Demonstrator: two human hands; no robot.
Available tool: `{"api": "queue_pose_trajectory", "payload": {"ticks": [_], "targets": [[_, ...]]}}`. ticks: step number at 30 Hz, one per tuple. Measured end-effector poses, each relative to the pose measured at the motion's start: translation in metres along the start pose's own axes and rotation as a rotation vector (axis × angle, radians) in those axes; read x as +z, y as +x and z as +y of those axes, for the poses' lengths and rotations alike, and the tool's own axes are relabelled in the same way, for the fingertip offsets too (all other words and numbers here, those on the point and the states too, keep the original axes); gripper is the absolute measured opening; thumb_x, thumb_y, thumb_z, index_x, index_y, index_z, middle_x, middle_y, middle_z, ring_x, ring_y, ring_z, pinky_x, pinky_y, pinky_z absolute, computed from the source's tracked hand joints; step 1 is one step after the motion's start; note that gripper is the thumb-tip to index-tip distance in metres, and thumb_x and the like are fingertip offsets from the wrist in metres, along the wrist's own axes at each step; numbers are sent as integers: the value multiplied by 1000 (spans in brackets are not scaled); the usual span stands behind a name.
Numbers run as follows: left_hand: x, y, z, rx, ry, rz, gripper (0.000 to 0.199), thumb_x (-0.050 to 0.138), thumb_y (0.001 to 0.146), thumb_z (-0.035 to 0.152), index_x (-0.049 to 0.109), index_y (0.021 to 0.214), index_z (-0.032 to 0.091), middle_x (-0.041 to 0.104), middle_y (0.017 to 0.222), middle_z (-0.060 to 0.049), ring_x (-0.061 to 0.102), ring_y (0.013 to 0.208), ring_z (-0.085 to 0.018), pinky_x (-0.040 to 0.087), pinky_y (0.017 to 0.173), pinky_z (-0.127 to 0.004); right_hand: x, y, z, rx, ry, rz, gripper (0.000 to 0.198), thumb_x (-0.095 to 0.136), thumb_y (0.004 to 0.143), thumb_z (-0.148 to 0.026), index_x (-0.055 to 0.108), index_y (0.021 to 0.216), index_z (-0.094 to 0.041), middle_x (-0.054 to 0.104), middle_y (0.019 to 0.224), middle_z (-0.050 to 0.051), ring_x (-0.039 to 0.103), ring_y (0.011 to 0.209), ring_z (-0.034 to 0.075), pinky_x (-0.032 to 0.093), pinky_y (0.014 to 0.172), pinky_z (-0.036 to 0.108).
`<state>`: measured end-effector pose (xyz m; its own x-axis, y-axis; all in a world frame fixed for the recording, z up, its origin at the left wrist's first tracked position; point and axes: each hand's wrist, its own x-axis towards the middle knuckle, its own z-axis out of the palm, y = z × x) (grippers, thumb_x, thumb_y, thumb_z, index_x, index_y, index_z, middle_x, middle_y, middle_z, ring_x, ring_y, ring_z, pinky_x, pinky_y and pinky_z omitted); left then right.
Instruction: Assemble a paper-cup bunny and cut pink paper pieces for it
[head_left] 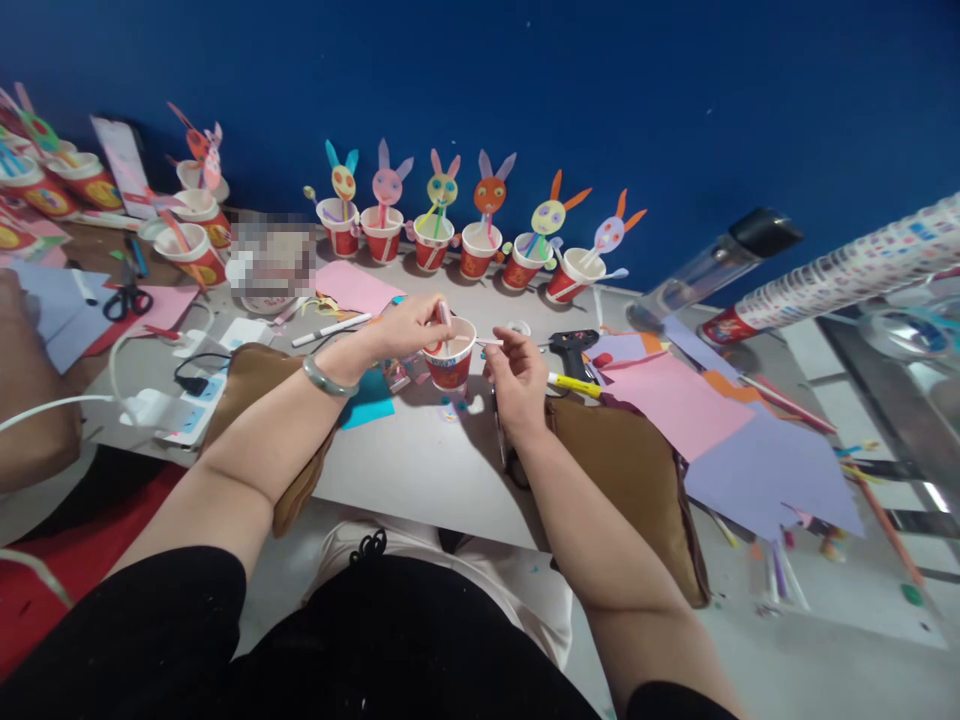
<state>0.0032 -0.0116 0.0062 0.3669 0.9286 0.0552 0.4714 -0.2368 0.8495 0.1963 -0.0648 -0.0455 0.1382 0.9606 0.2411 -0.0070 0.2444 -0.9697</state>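
A red and white paper cup stands on the table between my hands. My left hand, with a bangle on its wrist, reaches over the cup's rim; its fingers are closed on a pink stick whose lower end is inside the cup. To the right of the cup, my right hand pinches a thin pale pink stick that meets the cup's side near the rim. Whether this stick is fixed to the cup, I cannot tell. Small paper scraps lie just in front of the cup.
Along the blue wall stand several finished cups with rabbit faces. A black glue gun and yellow marker lie right, beside pink paper. A power strip with cables and another person's arm are left.
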Motion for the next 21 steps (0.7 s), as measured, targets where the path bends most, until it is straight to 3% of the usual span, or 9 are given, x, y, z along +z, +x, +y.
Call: {"api": "queue_pose_trajectory", "payload": {"ticks": [7, 16, 21], "targets": [[2, -4, 3, 10, 76, -63, 10, 62, 80, 23, 53, 79, 19, 54, 71, 4, 50, 70, -12, 37, 66, -27, 1, -1, -3, 49, 106, -50, 28, 75, 82, -48, 69, 87, -21, 65, 69, -3, 52, 49, 7, 45, 50, 23], [2, -11, 18, 11, 220, -126, 10, 56, 81, 25, 48, 79, 20, 52, 69, 5, 47, 68, -12, 35, 66, -27, -4, 3, -7, 54, -33, -157, 43, 71, 83, -62, 62, 77, -21, 62, 61, -5, 53, 47, 7, 45, 49, 22], [0, -12, 16, 68, 250, -162, 11, 57, 80, 25, 48, 78, 20, 50, 69, 5, 45, 67, -12, 35, 67, -27, -4, 4, -5, 109, -8, -202, 43, 74, 80, -62, 60, 74, -21, 62, 61, -5, 52, 45, 7, 44, 47, 22]]}}
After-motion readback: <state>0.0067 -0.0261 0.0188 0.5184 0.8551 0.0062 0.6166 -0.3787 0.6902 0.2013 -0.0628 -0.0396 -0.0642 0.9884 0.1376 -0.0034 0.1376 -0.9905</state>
